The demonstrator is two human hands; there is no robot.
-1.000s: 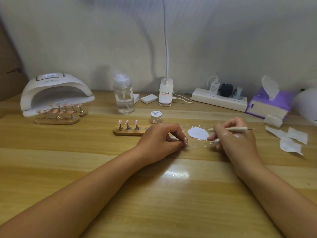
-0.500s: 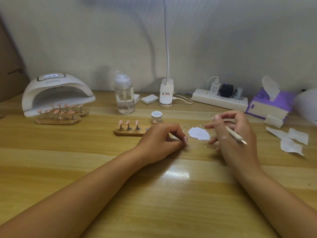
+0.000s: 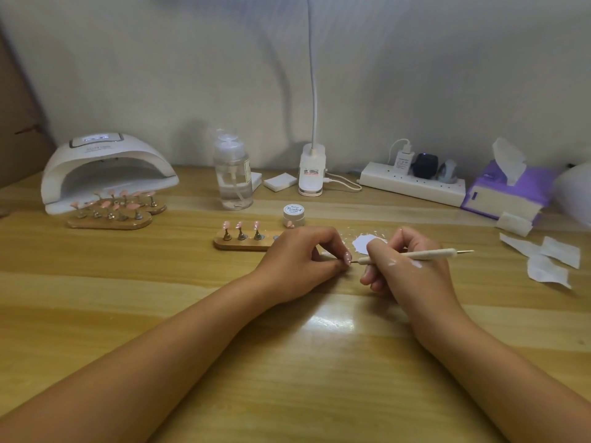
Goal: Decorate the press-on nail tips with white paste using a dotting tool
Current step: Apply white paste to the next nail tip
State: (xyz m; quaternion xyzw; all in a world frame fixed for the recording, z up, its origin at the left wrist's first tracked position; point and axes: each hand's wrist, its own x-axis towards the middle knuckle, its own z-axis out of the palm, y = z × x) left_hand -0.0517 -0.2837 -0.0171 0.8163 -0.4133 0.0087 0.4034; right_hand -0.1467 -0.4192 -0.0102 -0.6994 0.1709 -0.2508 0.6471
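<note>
My left hand [image 3: 302, 255] rests on the table and pinches a small pink nail tip [image 3: 347, 258] between its fingertips. My right hand [image 3: 403, 263] grips a pale dotting tool [image 3: 428, 254] like a pen, with the tool's left tip touching or almost touching that nail tip. A patch of white paste [image 3: 364, 243] lies on the table just behind the hands, and white smears mark the back of my right hand. A wooden holder [image 3: 243, 243] with three pink tips on stands sits left of my left hand. A small white jar [image 3: 293, 214] stands behind it.
A white nail lamp [image 3: 105, 167] stands far left with two more holders of pink tips [image 3: 115, 212] before it. A clear pump bottle [image 3: 233, 177], a desk lamp base [image 3: 311, 171], a power strip [image 3: 412, 183], a purple tissue box [image 3: 508, 190] and torn paper pieces [image 3: 550, 257] line the back and right.
My right hand has turned the dotting tool round from over the white paste and brought its tip leftward to the nail tip. My left hand has stayed in place.
</note>
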